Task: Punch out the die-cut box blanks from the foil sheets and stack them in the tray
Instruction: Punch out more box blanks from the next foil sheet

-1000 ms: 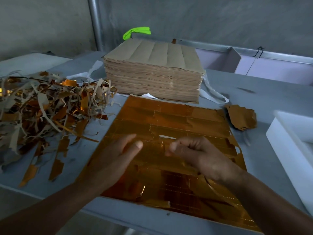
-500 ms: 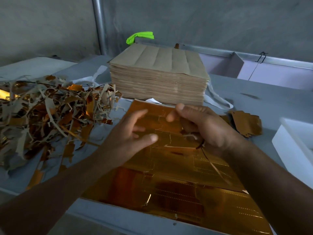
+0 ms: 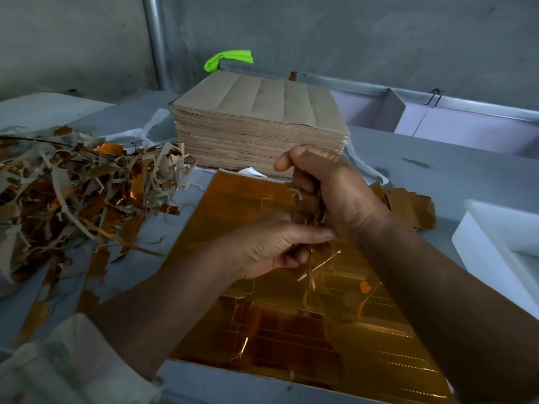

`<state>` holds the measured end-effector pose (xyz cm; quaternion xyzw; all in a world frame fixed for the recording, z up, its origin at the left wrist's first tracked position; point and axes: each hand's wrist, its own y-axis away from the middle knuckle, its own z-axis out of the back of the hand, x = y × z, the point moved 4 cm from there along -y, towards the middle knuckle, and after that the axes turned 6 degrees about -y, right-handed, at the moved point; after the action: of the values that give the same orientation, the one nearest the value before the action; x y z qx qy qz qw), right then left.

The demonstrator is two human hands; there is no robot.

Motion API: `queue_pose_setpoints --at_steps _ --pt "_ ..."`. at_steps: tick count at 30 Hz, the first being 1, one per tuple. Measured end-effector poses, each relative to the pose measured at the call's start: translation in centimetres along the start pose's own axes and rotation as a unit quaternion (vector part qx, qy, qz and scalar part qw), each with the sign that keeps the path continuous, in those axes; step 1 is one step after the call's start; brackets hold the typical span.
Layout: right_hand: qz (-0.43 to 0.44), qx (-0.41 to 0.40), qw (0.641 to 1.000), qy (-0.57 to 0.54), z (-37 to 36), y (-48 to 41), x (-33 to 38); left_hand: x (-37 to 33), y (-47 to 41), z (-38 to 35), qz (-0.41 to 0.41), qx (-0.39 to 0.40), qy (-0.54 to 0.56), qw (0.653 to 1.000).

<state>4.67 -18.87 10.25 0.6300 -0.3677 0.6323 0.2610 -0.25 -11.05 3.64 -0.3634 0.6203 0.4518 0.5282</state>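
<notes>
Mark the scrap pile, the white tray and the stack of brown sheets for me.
scrap pile (image 3: 81,196): head view, middle of the heap of strips.
white tray (image 3: 484,258): head view, its near outer wall.
stack of brown sheets (image 3: 262,103): head view, centre of the top sheet.

Pretty plain getup: a pale off-white fabric sleeve (image 3: 73,363), kinda wrinkled, bunched up above the left forearm (image 3: 175,301), and the right forearm (image 3: 431,287) is just bare.

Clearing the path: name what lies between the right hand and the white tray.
Head view: a loose gold foil piece lies there on the grey table.
</notes>
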Motion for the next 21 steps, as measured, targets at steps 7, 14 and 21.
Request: queue_pose_setpoints --at_steps 7,14,21 --pt "-0.024 -0.138 0.980 0.140 4.4 0.4 -1.2 0.4 0.1 1.7 0.047 -0.087 -0.033 0.995" --pt "-0.042 -0.308 0.934 0.174 11.5 4.4 -2.5 1.3 -0.6 1.7 0.058 -0.121 0.047 0.990" --pt "-0.068 -0.394 0.898 0.184 16.2 7.9 -3.4 0.5 -1.1 2.3 0.052 -0.178 0.101 0.977"
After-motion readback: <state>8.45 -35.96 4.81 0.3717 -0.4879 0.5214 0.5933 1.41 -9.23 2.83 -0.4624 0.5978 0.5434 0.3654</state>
